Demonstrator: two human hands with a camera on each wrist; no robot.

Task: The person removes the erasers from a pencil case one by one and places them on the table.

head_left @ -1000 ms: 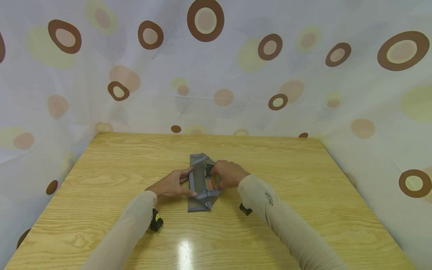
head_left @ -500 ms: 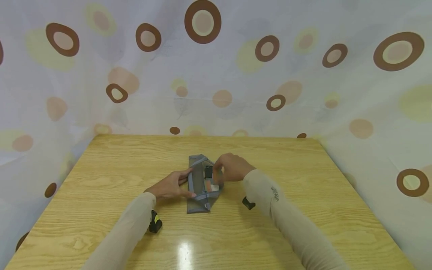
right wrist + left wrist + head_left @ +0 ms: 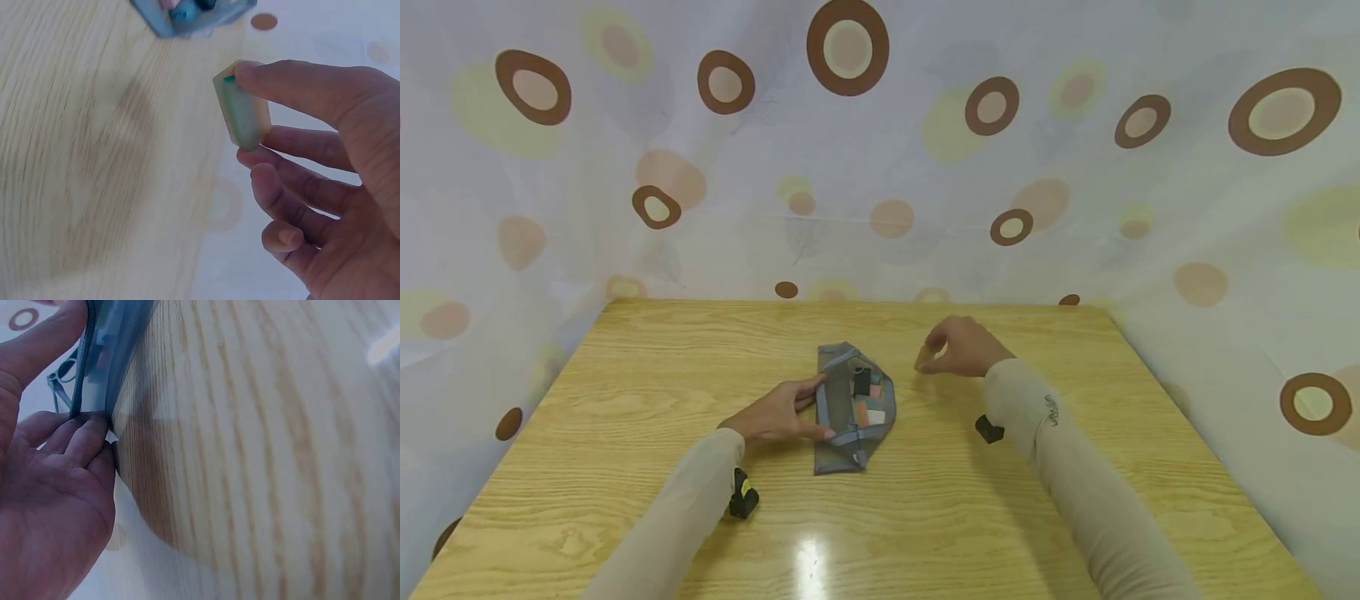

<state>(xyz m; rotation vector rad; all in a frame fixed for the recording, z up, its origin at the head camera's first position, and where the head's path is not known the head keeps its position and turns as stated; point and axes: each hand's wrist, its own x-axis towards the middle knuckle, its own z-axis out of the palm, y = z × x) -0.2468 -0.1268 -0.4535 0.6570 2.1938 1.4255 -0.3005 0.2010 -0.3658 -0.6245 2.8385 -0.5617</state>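
While the left hand holds the left edge of an open grey mesh pouch in the head view, its thumb and forefinger stand spread apart along that edge, the thumb nearer the person. The pouch lies near the middle of a light wood-grain counter, and inside it show a flat black item, a small pink block, an orange rectangular block and a white rectangular block. To the pouch's right, clear of it, the right hand pinches a small, flat, pale-yellow block between thumb and fingers. A beige long sleeve covers the right arm, and a white cloth patterned with brown rings and pastel spots hangs behind the counter. From the left wrist, the fingers are bent against the pouch's zipped edge, with the thumb farther along it. From the right wrist, the thumb presses one end of the pale-yellow block, beside a green mark, and two fingers meet its other end; the remaining two curl loosely, apart from it. Past the block, a rounded blue item sits in the pouch.
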